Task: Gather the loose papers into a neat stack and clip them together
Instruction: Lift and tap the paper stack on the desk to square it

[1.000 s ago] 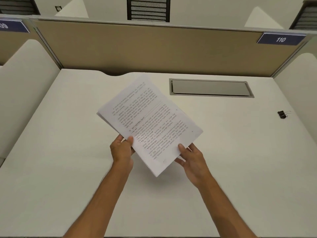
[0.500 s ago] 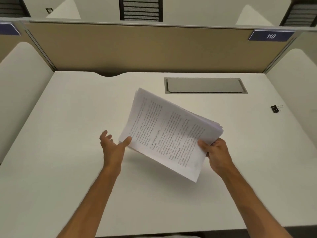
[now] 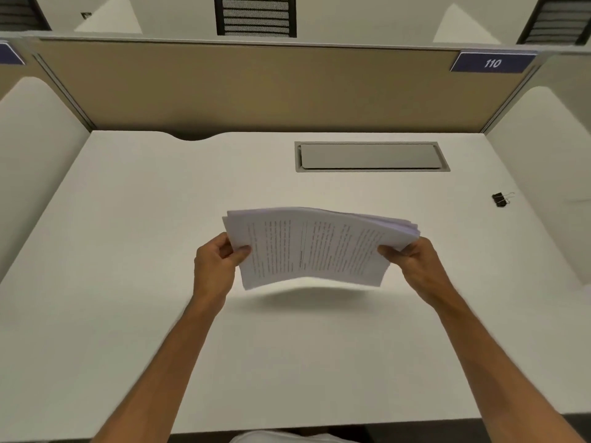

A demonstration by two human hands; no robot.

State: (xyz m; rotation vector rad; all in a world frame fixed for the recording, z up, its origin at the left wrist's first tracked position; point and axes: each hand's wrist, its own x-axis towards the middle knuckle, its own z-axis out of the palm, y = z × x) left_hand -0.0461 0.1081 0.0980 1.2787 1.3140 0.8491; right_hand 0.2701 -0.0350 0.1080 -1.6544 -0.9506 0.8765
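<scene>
The papers (image 3: 315,247) are already gathered into one bundle, pinched at its ends by the left hand (image 3: 216,266) and right hand (image 3: 412,266) above the desk's (image 3: 128,235) middle, edges seemingly uneven, while the binder clip (image 3: 499,199), unused, is left near the right edge.

A big white desk (image 3: 112,282) fills most of the view. A grey flat cover (image 3: 371,156) sits in the desk top near the back. Behind the desk stands a tan wall panel (image 3: 256,87). A blue sign (image 3: 492,62) with the number 110 is on its top right corner. White side walls (image 3: 35,155) stand left and right. A black chair back (image 3: 256,15) shows behind the panel.
</scene>
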